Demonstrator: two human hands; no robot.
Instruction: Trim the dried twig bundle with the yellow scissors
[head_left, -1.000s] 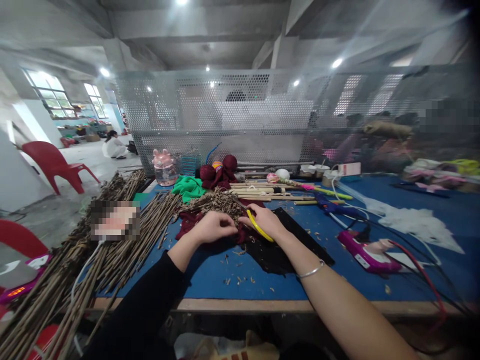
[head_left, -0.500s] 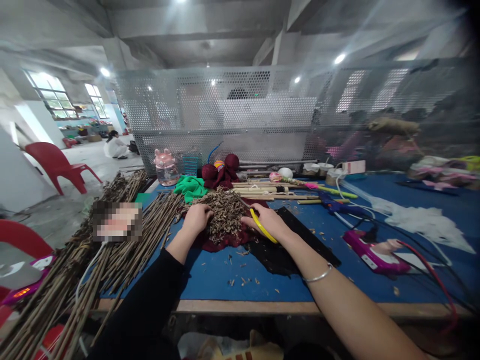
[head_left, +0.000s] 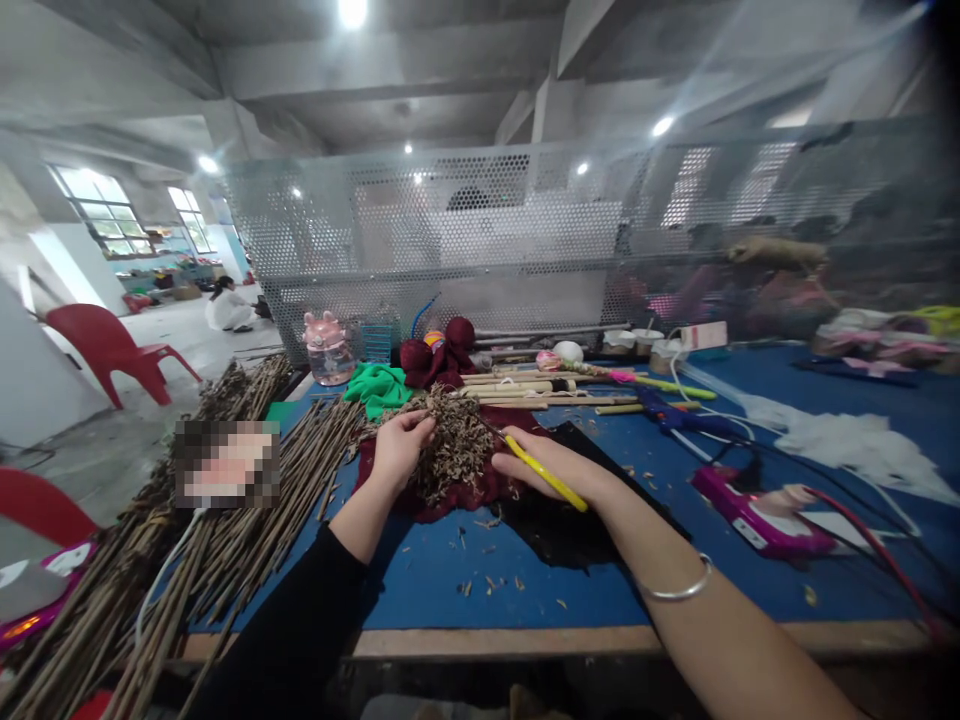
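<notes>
At the frame's centre, on the blue table (head_left: 420,590), the right hand (head_left: 559,468) grips yellow-handled scissors (head_left: 544,473) while the left hand (head_left: 401,447) closes its fingers on the left edge of a heap of dry brown twig bits (head_left: 456,448) lying on dark red cloth (head_left: 442,498), with a green cloth (head_left: 379,384) beyond.

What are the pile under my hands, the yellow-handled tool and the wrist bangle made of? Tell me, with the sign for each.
Pile: looks like dried plant bits, brown, matte, crumbly.
Yellow-handled tool in the right hand: glossy handles, probably plastic; blade hidden.
Bangle: thin, silvery, shiny, likely metal.
Left hand rests on the pile.
</notes>
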